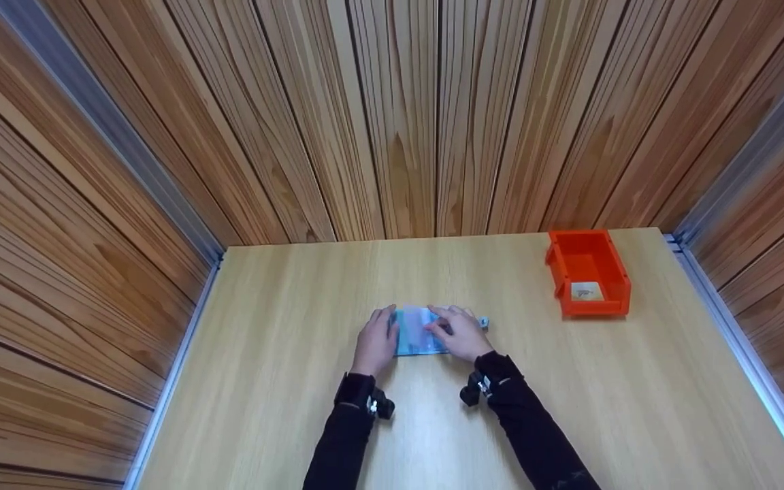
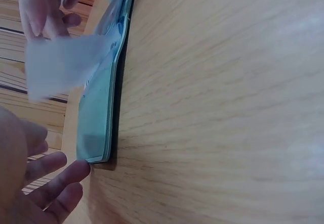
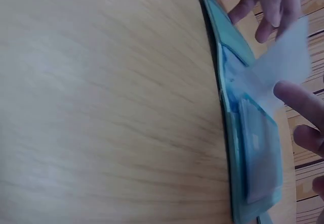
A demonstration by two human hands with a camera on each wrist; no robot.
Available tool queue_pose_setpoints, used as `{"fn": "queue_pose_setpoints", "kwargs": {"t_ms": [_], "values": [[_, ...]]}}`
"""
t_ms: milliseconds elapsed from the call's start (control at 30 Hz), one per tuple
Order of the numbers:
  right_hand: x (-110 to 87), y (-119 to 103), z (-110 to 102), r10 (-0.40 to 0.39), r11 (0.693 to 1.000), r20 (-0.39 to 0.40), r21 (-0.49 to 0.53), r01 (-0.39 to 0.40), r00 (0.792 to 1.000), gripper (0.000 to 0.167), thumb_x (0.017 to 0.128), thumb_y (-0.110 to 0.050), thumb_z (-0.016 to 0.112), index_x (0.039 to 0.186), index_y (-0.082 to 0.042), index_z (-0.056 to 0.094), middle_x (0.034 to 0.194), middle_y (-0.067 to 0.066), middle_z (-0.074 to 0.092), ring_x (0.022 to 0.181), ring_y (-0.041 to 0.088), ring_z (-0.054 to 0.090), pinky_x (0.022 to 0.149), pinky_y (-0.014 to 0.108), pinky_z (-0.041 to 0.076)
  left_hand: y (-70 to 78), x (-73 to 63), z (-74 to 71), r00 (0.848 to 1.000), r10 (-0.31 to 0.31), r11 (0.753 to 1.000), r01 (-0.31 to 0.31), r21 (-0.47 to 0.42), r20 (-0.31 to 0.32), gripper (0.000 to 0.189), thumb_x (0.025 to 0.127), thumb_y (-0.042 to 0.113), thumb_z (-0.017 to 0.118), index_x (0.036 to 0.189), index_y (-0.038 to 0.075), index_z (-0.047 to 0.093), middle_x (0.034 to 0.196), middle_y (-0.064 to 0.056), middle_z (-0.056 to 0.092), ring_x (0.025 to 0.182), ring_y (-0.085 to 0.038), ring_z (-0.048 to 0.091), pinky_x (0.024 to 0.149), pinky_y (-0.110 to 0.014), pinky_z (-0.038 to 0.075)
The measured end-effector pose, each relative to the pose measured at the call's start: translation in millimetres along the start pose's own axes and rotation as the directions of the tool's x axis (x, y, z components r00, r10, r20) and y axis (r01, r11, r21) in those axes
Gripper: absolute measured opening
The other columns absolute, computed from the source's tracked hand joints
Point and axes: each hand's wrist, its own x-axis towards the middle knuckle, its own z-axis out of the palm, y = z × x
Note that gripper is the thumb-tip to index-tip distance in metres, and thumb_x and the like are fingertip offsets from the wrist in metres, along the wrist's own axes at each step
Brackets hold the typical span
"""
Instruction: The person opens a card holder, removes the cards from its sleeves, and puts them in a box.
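We see a teal card case (image 1: 421,347) lying unfolded on the pale wood surface (image 1: 283,306), near the middle, between a person's two hands. The left hand (image 1: 375,344) rests at the left end of the case, its fingers slightly bent and spread apart; in the left wrist view we see a fingertip touching the corner of the teal cover there.

The right hand (image 1: 461,333) hovers over the right part of the case. Its thumb and index finger stand apart in the head view, and from the right wrist one fingertip appears to touch the right side of a translucent leaf (image 3: 283,62). We see this leaf raised at a slant from the middle of the case, its free edge lifted well off the surface and slightly blurred.

On the right half of the case we make out a flat stack of clear sleeves (image 3: 262,150), and a small pale tab (image 1: 484,322) juts out past the right hand.

At the far right we find an orange-red bin (image 1: 589,262), well apart from both hands, with a pale label (image 1: 586,291) toward its near end. Black bands (image 1: 354,389) with small devices circle both wrists over dark sleeves (image 1: 337,449), and wood-plank walls (image 1: 399,122) rise behind and at both sides.
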Motion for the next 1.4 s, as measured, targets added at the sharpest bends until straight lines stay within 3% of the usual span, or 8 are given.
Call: {"fn": "queue_pose_setpoints", "kwargs": {"t_ms": [100,233,500,667,900,1167,1400], "values": [[-0.7,1,4,-0.026,0.999,0.015,-0.04,0.027,1.0,0.045,0.097,-0.022,0.072,0.136,-0.001,0.065,0.099,0.006,0.08,0.118,0.035,0.063,0.109,0.052,0.037,-0.4,-0.5,0.1,0.999,0.039,0.999,-0.039,0.012,-0.016,0.042,0.104,0.015,0.06,0.144,0.003,0.057,0.131,-0.016,0.064,0.121,-0.033,0.065,0.104,-0.047,0.052],[-1.7,2,7,-0.042,0.996,0.024,-0.077,0.044,0.999,0.043,0.097,-0.022,0.072,0.134,-0.001,0.067,0.101,0.005,0.081,0.123,0.036,0.062,0.113,0.053,0.035,-1.0,-1.8,1.6,0.998,0.055,0.998,-0.056,0.038,0.028,0.043,0.101,0.018,0.066,0.142,0.008,0.062,0.131,-0.014,0.063,0.121,-0.031,0.063,0.104,-0.046,0.051],[-1.2,4,0,-0.066,0.991,0.03,-0.111,0.069,0.997,0.045,0.093,-0.02,0.076,0.135,-0.005,0.068,0.095,-0.004,0.079,0.098,0.022,0.059,0.095,0.045,0.04,-4.1,-4.2,4.7,0.99,0.066,0.985,-0.084,0.148,0.124,0.046,0.097,0.019,0.073,0.141,0.012,0.065,0.137,-0.011,0.06,0.126,-0.03,0.056,0.107,-0.045,0.046],[-1.4,15,-13,-0.092,0.97,0.051,-0.223,0.101,0.994,0.056,0.088,-0.028,0.082,0.139,-0.012,0.066,0.087,-0.002,0.062,0.09,0.02,0.051,0.085,0.04,0.04,-1.6,-5.7,4.9,0.988,0.022,0.985,-0.047,0.164,0.153,0.046,0.098,0.02,0.072,0.142,0.013,0.064,0.139,-0.01,0.06,0.129,-0.03,0.054,0.109,-0.045,0.045],[-7.9,40,-29,0.021,0.909,0.127,-0.415,0.034,0.992,0.074,0.084,-0.052,0.081,0.147,-0.018,0.06,0.1,0.005,0.055,0.092,0.022,0.045,0.082,0.039,0.039,-0.1,-7.5,3.2,0.989,0.008,0.988,-0.03,0.149,0.15,0.045,0.099,0.02,0.069,0.143,0.012,0.062,0.141,-0.01,0.059,0.131,-0.03,0.053,0.11,-0.046,0.044],[-11.4,53,-33,0.073,0.912,0.149,-0.411,-0.005,0.986,0.081,0.083,-0.062,0.077,0.151,-0.023,0.055,0.102,0.006,0.057,0.094,0.023,0.045,0.08,0.037,0.034,-1.0,-7.9,1.8,0.989,0.038,0.988,-0.059,0.146,0.146,0.044,0.1,0.019,0.068,0.143,0.01,0.063,0.141,-0.011,0.059,0.131,-0.031,0.053,0.111,-0.048,0.043],[-12.1,55,-38,0.089,0.914,0.159,-0.405,-0.017,0.983,0.082,0.082,-0.061,0.08,0.151,-0.026,0.054,0.107,0.008,0.06,0.097,0.024,0.046,0.083,0.038,0.036,-0.5,-6.8,2.0,0.987,0.017,0.988,-0.041,0.147,0.157,0.046,0.101,0.021,0.067,0.145,0.013,0.061,0.145,-0.009,0.057,0.135,-0.03,0.051,0.114,-0.046,0.041]]}}
